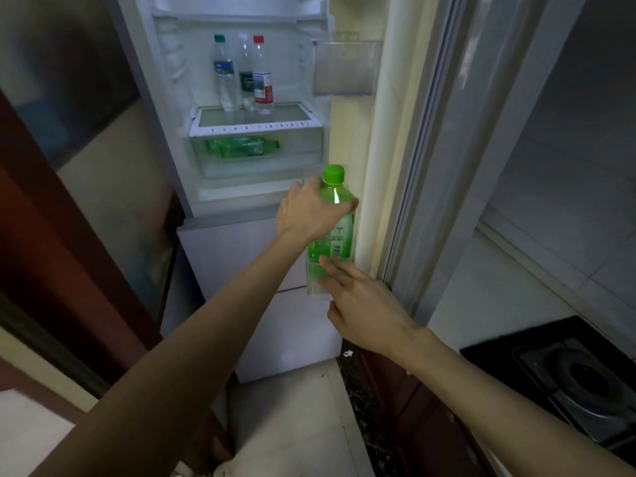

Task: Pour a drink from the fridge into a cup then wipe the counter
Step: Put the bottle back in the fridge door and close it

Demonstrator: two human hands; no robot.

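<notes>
A green plastic bottle point(335, 232) with a green cap stands upright in the lower door bin point(316, 287) of the open fridge point(261, 194). My left hand point(309, 211) is wrapped around the bottle's shoulder just under the cap. My right hand point(361, 301) reaches in from the lower right, fingers spread, with the fingertips touching the bin's clear front and the bottle's lower part. It holds nothing. No cup or cloth is in view.
Three upright bottles point(244, 77) stand on the fridge's glass shelf; green bottles point(241, 146) lie in the drawer below. The open door point(375, 139) carries an upper bin point(346, 68). A black gas hob point(568, 373) sits on the counter at the right; a dark wooden door frame point(69, 253) stands to the left.
</notes>
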